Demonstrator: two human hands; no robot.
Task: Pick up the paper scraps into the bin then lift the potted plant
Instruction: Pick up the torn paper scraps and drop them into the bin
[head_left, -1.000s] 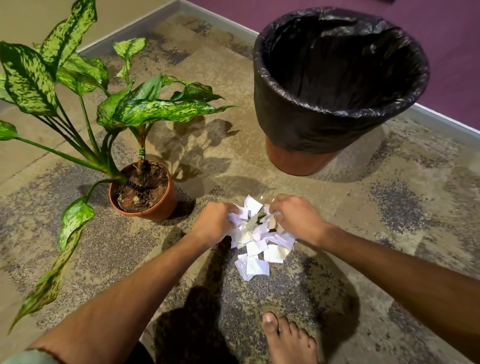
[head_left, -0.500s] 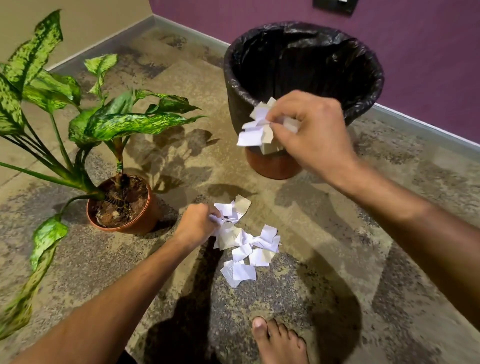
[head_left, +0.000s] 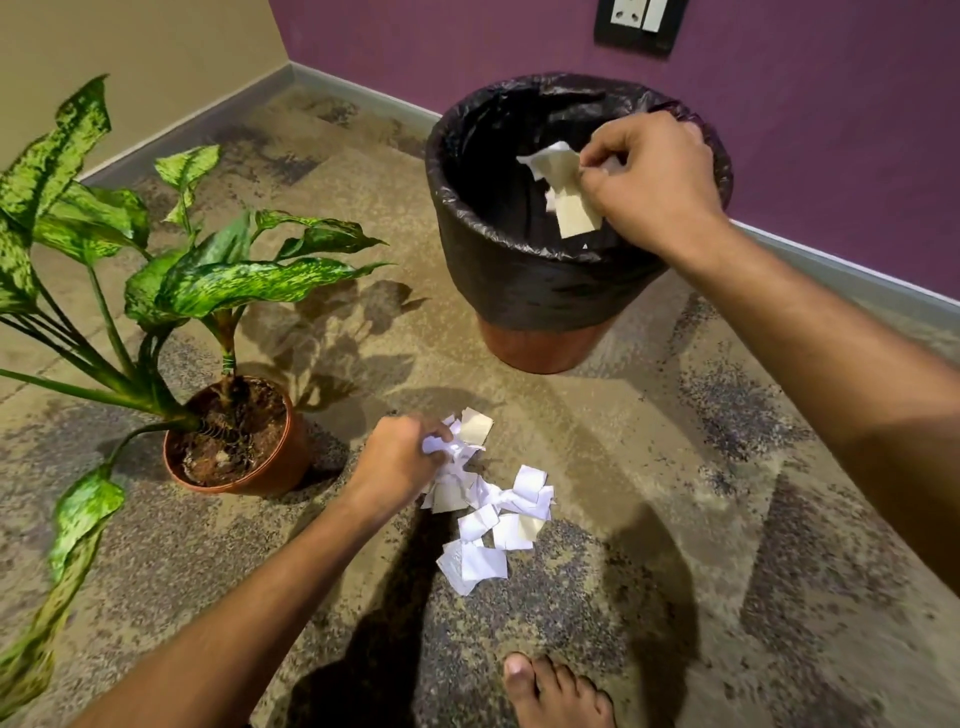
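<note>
the right hand (head_left: 647, 182) hangs over the mouth of a round terracotta bin lined with a crinkled, glossy black plastic bag (head_left: 519, 280), fingers pinched on a few flat, cream-white paper pieces (head_left: 566, 192) that dangle inside the rim. the left hand (head_left: 397, 462) is low at the floor, fingers curled around crumpled white scraps at the near edge of a loose heap of small, angular torn white paper scraps (head_left: 493, 519), which lies on the floor between the bin and a bare foot (head_left: 556, 693). just left of that hand stands a small round terracotta pot of dark soil holding a plant with long, pointed, green leaves speckled yellow (head_left: 239, 441), upright, untouched. the floor is a mottled, grainy tan-and-grey stone surface (head_left: 675, 467). behind the bin runs a matte purple wall (head_left: 467, 47) with a pale skirting and a dark switch plate (head_left: 641, 23); it meets a beige wall (head_left: 130, 57) at the corner.
</note>
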